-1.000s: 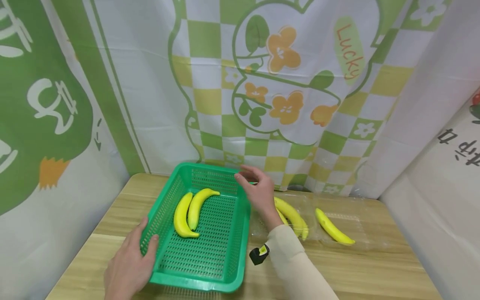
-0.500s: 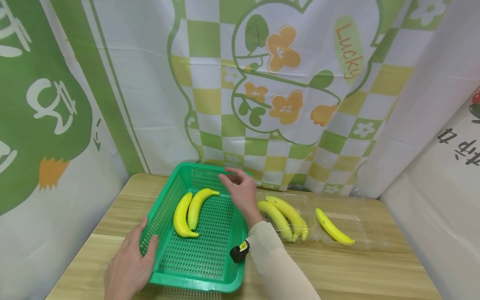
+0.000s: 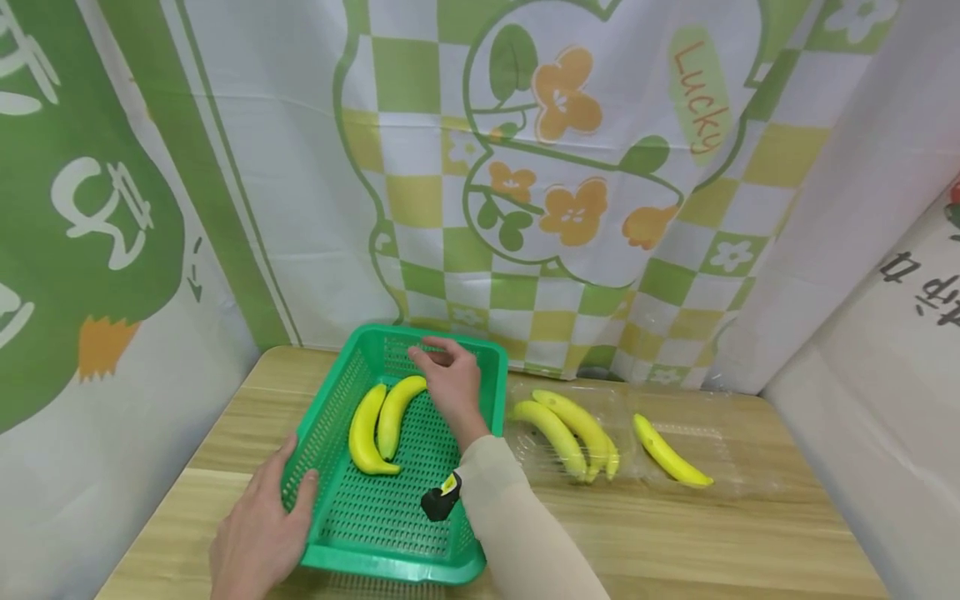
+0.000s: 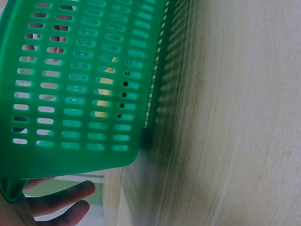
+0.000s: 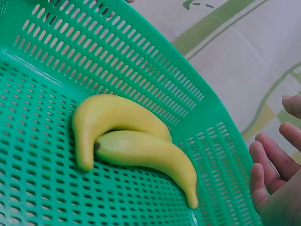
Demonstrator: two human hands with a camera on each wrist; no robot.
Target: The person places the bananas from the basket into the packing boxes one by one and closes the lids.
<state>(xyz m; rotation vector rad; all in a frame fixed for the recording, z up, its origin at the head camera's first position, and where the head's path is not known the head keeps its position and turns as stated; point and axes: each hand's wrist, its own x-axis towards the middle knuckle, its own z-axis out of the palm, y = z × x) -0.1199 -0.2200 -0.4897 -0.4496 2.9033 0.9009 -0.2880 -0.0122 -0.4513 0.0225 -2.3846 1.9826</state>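
Two bananas (image 3: 362,432), touching, in green basket (image 3: 397,564); between the hands (image 3: 258,523) (image 3: 455,385)

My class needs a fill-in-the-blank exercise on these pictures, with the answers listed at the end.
1. The left hand holds the basket, whose colour is ____.
2. Inside it lie ____ bananas.
3. The right hand holds ____.
4. The lone banana lies to the basket's ____.

Answers: green; two; nothing; right.
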